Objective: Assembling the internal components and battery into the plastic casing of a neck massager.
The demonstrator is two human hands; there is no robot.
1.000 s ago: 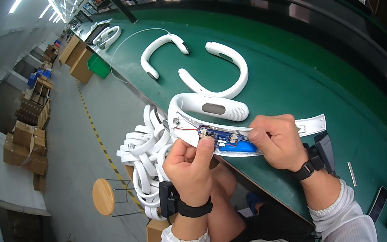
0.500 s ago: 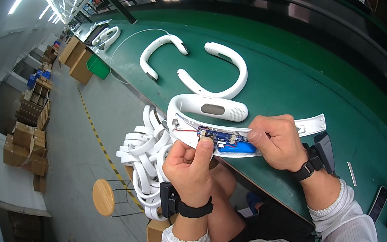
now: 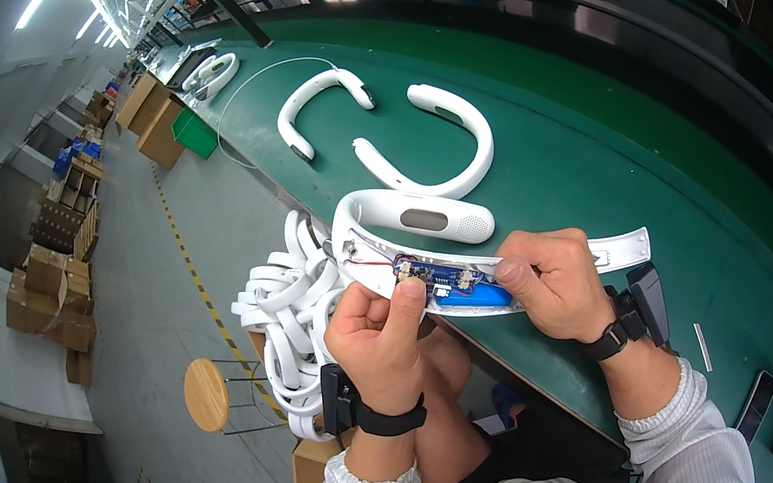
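I hold an opened white neckband-shaped device (image 3: 382, 214) at the near edge of the green workbench (image 3: 612, 135). Its inner side faces up, showing a blue circuit board (image 3: 427, 275), a blue battery cell (image 3: 476, 297) and thin red wires. My left hand (image 3: 376, 334) pinches the board end with thumb and fingers. My right hand (image 3: 550, 281) grips the open shell by the battery, with the white cover strip (image 3: 622, 250) sticking out to the right.
Two more white neckbands (image 3: 319, 100) (image 3: 452, 145) lie further along the bench, and another pair (image 3: 208, 72) far back. A pile of white shells (image 3: 293, 322) fills a box at my left knee. A round wooden stool (image 3: 207, 394) and cardboard boxes (image 3: 46, 295) stand on the floor.
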